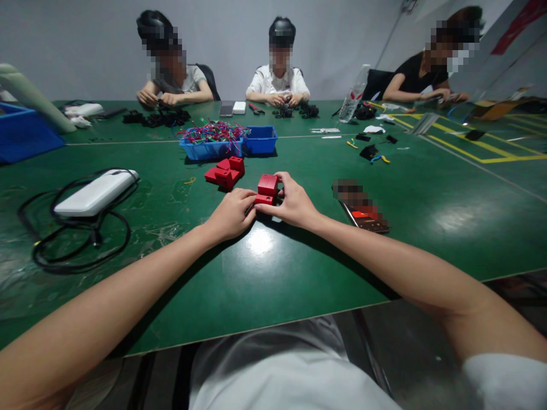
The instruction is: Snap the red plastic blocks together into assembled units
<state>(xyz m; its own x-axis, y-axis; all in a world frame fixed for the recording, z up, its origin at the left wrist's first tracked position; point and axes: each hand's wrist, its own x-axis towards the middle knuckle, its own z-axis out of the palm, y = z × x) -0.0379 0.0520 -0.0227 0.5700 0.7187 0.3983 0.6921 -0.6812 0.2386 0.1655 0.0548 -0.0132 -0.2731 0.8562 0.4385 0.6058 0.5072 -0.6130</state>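
Note:
Just above the green tabletop (290,285), a red block-like part (268,185) with a curved top and a stepped front sits between my two hands. My right hand (297,202) grips it from the right, thumb along the lower front edge and forefinger at the upper back. Curled fingers of my left hand (231,215) meet the part's lower left corner, close to the right thumb; their exact hold is partly hidden. Behind my left hand lie several similar red parts (226,172) in a small cluster.
Beyond are a blue bin (209,151) of coloured wires and a smaller blue bin (261,140). A white power bank (97,192) with a black cable (81,265) lies left, a phone (363,213) right. Across the table sit three people, a plastic bottle (354,97) and cutters (256,109).

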